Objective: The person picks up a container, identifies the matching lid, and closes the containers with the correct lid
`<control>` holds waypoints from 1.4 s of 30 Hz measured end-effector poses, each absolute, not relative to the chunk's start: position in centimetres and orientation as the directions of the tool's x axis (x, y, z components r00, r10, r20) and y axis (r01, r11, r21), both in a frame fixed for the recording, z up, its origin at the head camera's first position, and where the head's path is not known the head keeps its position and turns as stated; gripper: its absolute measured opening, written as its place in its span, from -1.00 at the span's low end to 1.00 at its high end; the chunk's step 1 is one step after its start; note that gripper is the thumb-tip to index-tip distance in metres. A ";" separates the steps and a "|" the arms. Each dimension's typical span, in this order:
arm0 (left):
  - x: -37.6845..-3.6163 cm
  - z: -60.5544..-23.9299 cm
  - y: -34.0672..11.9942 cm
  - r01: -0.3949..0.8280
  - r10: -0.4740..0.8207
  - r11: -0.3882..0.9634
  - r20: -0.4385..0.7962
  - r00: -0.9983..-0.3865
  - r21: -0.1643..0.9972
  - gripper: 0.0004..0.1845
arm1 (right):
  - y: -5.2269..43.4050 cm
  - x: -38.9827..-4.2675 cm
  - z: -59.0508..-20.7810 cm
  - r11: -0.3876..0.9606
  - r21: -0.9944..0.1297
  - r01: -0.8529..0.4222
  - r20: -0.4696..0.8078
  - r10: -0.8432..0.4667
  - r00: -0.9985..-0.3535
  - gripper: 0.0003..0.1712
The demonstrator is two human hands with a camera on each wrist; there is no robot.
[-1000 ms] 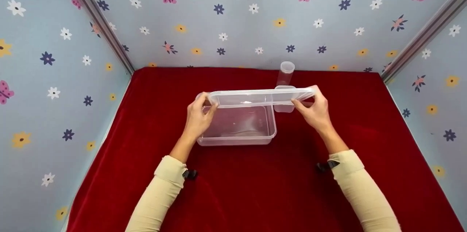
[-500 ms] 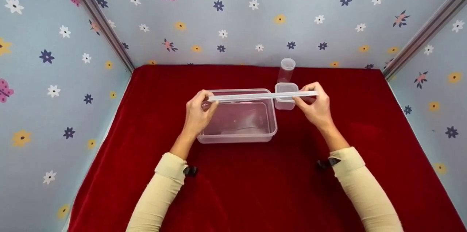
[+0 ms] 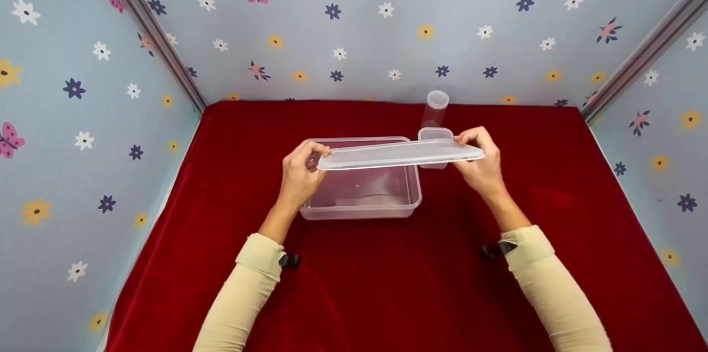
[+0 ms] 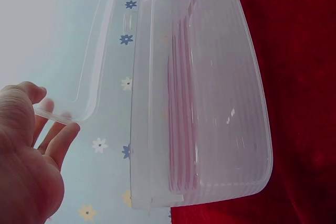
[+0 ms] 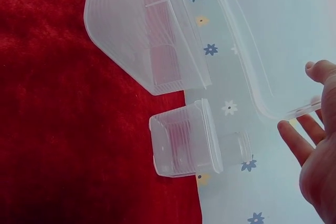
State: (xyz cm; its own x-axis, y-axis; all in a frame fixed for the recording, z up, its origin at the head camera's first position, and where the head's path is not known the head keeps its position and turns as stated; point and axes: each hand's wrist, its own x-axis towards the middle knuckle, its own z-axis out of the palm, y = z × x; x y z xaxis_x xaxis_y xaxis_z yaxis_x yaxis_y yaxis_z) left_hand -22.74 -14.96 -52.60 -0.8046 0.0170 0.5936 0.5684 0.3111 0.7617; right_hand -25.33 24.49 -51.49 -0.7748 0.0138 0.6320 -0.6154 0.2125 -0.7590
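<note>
The left hand (image 3: 298, 175) pinches the left end of a clear plastic lid (image 3: 399, 154), thumb and fingers curled round its edge; the right hand (image 3: 480, 166) pinches the right end the same way. The left wrist view shows the fingers (image 4: 58, 140) closing on the lid's corner, and the right wrist view shows the same at the other end, fingers (image 5: 296, 140) below the lid's rim and thumb above.

The lid hangs in the air, roughly flat with its top face tipped slightly toward the camera. It sits above the far rim of the large clear container (image 3: 362, 189) and reaches out past that container's right side, so it is not lined up with the opening. It touches nothing but the two hands, as far as the views show.

The large container stands open on the red-covered counter (image 3: 387, 285), and nothing can be made out inside it. Just to its right, at the far corner, stands a small square clear tub (image 3: 435, 134), partly covered by the lid. A tall clear cylinder jar (image 3: 436, 107) stands just beyond the tub, near the flowered back wall (image 3: 359, 25).

Judging from this, the lid is in hand and level, but the container is not covered: the lid is neither centred over the rim nor lowered or pressed onto it.
</note>
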 end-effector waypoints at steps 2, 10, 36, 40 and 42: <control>-22.7 -52.6 -15.0 0.574 0.021 0.320 0.600 -0.800 0.754 -0.90 | 24.6 -25.3 -51.6 0.206 -0.757 -0.620 0.635 0.011 -0.772 -0.64; -22.7 -52.7 -14.9 0.582 0.006 0.316 0.612 -0.791 0.750 -0.85 | 24.8 -25.4 -51.8 0.221 -0.728 -0.649 0.665 -0.004 -0.747 -0.71; -22.8 -52.8 -15.5 0.589 -0.010 0.268 0.613 -0.790 0.763 -0.87 | 24.9 -24.9 -51.6 0.283 -0.811 -0.512 0.529 -0.021 -0.849 -0.59; -22.9 -52.7 -15.5 0.606 -0.016 0.268 0.632 -0.775 0.749 -0.87 | 25.2 -24.8 -51.6 0.259 -0.824 -0.504 0.510 -0.048 -0.859 -0.54; -22.9 -52.7 -15.5 0.612 -0.019 0.264 0.639 -0.769 0.745 -0.86 | 25.3 -24.8 -51.5 0.245 -0.829 -0.503 0.506 -0.054 -0.861 -0.52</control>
